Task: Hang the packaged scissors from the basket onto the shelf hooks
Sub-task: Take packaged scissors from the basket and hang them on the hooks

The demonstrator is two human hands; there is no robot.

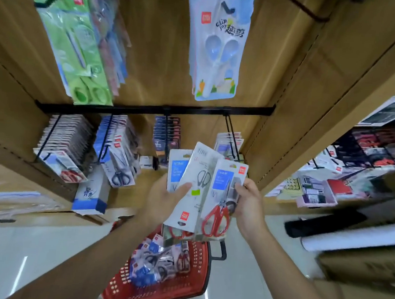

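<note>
mid-sort: left hand (164, 200) grips two fanned packs (198, 170), right hand (248, 205) pinches the red-handled pack (221, 197). next, likely: slot its hang hole onto the hook (233, 137) just above the right hand.

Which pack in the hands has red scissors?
Find the red basket on the floor; just above it the left hand and right hand hold a fan of packs. Take the end pack that the right hand pinches. Only it shows whole red handles under a blue label; the middle pack shows grey scissors.
</note>
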